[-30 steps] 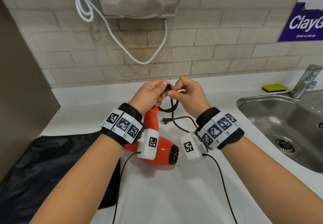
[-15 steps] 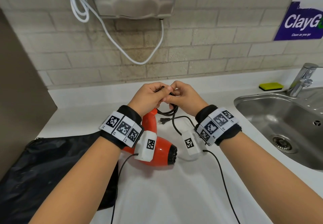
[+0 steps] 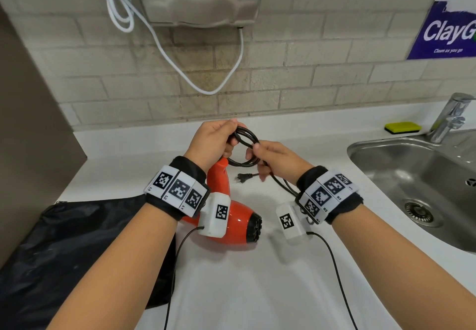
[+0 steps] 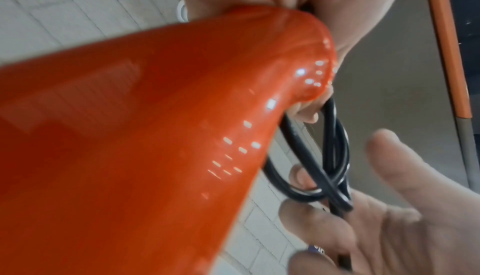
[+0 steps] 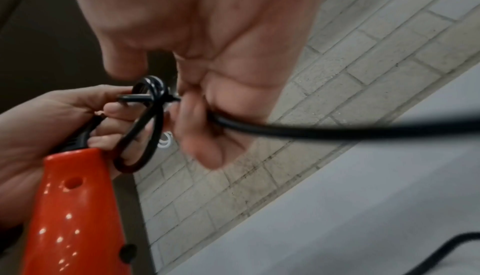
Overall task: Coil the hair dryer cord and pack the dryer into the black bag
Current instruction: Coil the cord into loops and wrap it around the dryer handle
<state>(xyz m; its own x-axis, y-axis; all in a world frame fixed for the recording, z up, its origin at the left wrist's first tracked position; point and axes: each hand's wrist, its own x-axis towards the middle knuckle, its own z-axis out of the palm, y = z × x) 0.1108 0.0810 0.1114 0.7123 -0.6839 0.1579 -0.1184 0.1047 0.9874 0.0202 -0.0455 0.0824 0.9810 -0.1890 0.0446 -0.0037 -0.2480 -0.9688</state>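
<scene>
Hair dryer (image 3: 231, 216) gear sits on a white counter (image 3: 231, 291), the widest surface here, running from a tan wall panel on the left to a steel sink (image 3: 417, 188) on the right, with a brick-tiled wall behind it. Flat on the counter's near left lies the black bag (image 3: 64, 252), crumpled, its far edge just beside the dryer's body. The orange dryer lies on the counter between the two forearms, its dark nozzle grille facing the camera and its handle pointing away toward the wall, partly hidden by the left wrist band. At the end of that handle the left hand (image 3: 213, 141) is curled round a small bundle of loops of the black cord (image 3: 244, 136), holding it raised above the counter. The right hand (image 3: 278, 162) is just beside it, thumb and fingers pinching the same cord where it leaves the loops; in the right wrist view the cord runs out through this hand's closed fingers. The rest of the cord trails down under the right wrist, and the plug (image 3: 243, 177) rests on the counter between the hands, near the handle.
</scene>
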